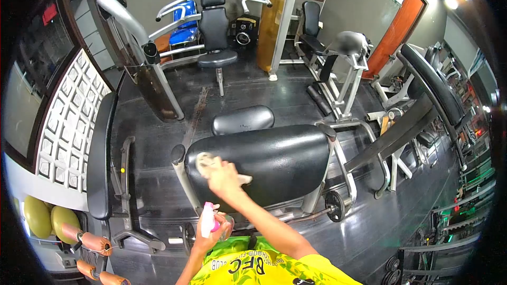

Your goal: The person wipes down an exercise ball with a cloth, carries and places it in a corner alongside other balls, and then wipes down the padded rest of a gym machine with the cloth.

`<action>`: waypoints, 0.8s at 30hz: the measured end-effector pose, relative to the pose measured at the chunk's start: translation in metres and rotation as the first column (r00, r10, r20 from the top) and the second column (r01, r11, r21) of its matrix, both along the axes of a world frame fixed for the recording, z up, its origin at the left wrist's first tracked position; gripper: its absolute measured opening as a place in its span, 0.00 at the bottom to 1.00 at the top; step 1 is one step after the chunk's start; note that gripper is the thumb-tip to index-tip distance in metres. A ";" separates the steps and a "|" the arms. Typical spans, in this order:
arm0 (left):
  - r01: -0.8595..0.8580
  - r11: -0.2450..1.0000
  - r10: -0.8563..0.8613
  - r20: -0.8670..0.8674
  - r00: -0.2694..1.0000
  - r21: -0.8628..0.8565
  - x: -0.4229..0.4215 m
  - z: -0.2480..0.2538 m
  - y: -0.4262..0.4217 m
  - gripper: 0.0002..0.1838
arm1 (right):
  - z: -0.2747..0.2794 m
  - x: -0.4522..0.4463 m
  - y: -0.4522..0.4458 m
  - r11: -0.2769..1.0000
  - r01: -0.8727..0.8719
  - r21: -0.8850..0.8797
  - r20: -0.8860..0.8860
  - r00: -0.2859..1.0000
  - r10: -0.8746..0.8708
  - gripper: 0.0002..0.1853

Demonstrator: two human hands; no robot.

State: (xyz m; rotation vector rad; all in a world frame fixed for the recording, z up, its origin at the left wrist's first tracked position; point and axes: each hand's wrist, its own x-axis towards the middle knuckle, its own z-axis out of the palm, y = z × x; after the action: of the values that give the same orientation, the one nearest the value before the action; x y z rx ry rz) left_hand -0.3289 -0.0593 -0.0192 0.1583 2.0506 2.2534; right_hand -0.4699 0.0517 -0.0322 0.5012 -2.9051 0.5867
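My right hand (225,180) is closed on a pale cloth (207,164), which lies against the left part of a black padded bench (285,153). One end of the cloth sticks out to the right of the hand. Lower down, close to my body, my left hand (207,236) grips a spray bottle with a white and pink spray head (209,215). The bottle's body is partly hidden by the fingers. A smaller black pad (243,120) sits just beyond the bench.
Below the bench runs a barbell with a weight plate (335,206) at its right. A black bench (100,158) stands at left, near olive balls (38,217). A seated machine (214,37) and a leaning padded machine (435,87) stand farther off.
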 end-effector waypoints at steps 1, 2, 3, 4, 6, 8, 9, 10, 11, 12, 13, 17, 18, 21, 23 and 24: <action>0.000 1.000 0.000 0.002 1.000 -0.001 -0.001 -0.001 -0.004 0.27 | -0.002 0.002 -0.003 1.000 0.000 -0.001 0.002 1.000 0.000 0.14; 0.020 0.997 -0.025 -0.058 0.998 -0.076 -0.003 -0.004 -0.009 0.25 | -0.004 0.003 -0.004 0.999 0.015 -0.052 -0.014 1.000 -0.015 0.13; 0.031 0.988 -0.049 -0.114 0.992 -0.152 -0.003 -0.006 -0.012 0.23 | 0.000 0.005 -0.006 0.994 0.024 -0.104 -0.026 0.999 -0.027 0.12; 0.020 0.988 -0.037 -0.110 0.993 -0.150 -0.002 -0.004 -0.014 0.23 | 0.004 0.003 0.011 0.995 0.062 -0.080 -0.066 0.996 -0.067 0.11; -0.039 0.993 0.027 -0.101 0.994 -0.114 -0.001 0.003 -0.018 0.21 | 0.007 -0.007 0.061 0.973 0.213 0.085 -0.135 0.970 -0.201 0.12; -0.108 0.985 0.083 -0.175 0.981 -0.133 0.003 0.001 -0.023 0.19 | 0.026 -0.009 0.121 0.943 0.324 -0.077 -0.209 0.920 -0.333 0.12; -0.124 0.984 0.110 -0.112 0.988 -0.128 0.006 -0.002 -0.028 0.18 | 0.011 -0.005 0.155 0.860 0.509 0.030 -0.303 0.825 -0.477 0.11; -0.138 0.983 0.133 -0.047 0.990 -0.124 0.011 -0.005 -0.032 0.18 | 0.012 -0.003 0.183 0.788 0.615 -0.030 -0.232 0.763 -0.604 0.10; -0.144 0.982 0.140 -0.044 0.989 -0.125 0.014 -0.007 -0.035 0.18 | 0.010 0.001 0.211 0.733 0.680 0.017 -0.240 0.714 -0.657 0.09; -0.165 0.975 0.159 -0.046 0.986 -0.152 0.017 -0.008 -0.037 0.17 | 0.015 0.002 0.220 0.671 0.739 0.062 -0.253 0.662 -0.705 0.09; -0.185 0.967 0.179 -0.047 0.983 -0.178 0.019 -0.008 -0.039 0.17 | 0.011 0.001 0.216 0.676 0.734 0.063 -0.251 0.668 -0.701 0.09; -0.166 0.935 0.140 -0.103 0.985 -0.313 0.024 0.002 -0.048 0.16 | 0.016 -0.015 0.147 0.627 0.765 0.147 -0.139 0.643 -0.753 0.15; -0.182 0.944 0.169 -0.070 0.983 -0.274 0.025 0.000 -0.050 0.16 | 0.015 -0.017 0.122 0.778 0.620 0.100 -0.210 0.778 -0.592 0.14; -0.208 0.943 0.210 -0.021 0.978 -0.260 0.028 -0.006 -0.052 0.16 | 0.007 -0.023 0.021 0.922 0.372 0.108 -0.108 0.926 -0.361 0.18; -0.216 0.934 0.224 -0.008 0.975 -0.284 0.029 -0.010 -0.054 0.16 | -0.011 -0.018 -0.043 0.988 0.154 0.012 -0.118 0.981 -0.151 0.16; -0.224 0.933 0.221 -0.043 0.974 -0.282 0.029 -0.014 -0.055 0.16 | -0.026 -0.017 -0.064 1.000 0.021 0.000 -0.145 0.989 -0.021 0.15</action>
State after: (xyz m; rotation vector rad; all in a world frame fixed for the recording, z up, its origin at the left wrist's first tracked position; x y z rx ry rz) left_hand -0.3003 -0.1145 -0.0330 -0.0890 2.4821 2.0357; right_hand -0.4873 -0.0125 -0.0578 0.4911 -2.7703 0.5216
